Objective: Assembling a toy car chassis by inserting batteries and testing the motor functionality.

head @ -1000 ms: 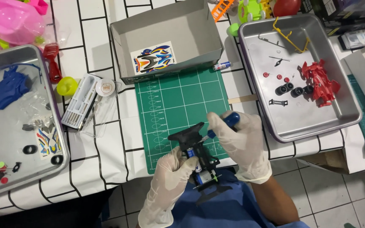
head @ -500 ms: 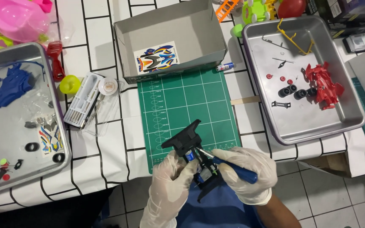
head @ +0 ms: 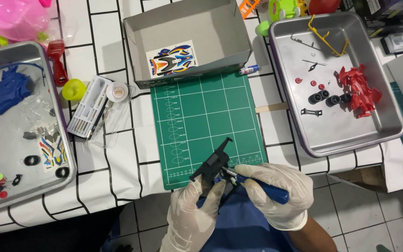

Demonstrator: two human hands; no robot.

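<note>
While the left hand (head: 190, 212) closes its gloved fingers around the black chassis piece (head: 213, 163), the right hand (head: 276, 191) is wrapped shut on a blue-handled screwdriver (head: 262, 187), whose tip meets the piece just right of the left hand's hold. Both sit low over the near edge of the green cutting mat (head: 206, 119), above the person's lap. From the head view, the only one there is, the build looks to me early to middling: the chassis is bare, with no wheels or shell on it. Well off to the right of the grip, a metal tray (head: 392, 133) holds a red body (head: 360, 91), black tyres (head: 325, 98) and small red parts, all loose. Far to the left, another tray (head: 64, 140) keeps a blue body (head: 3, 91), stickers and more tyres. Beyond the grip, past the mat, a grey cardboard box (head: 187, 28) carries a sticker sheet (head: 171, 60). I cannot tell whether a screw is seated.
</note>
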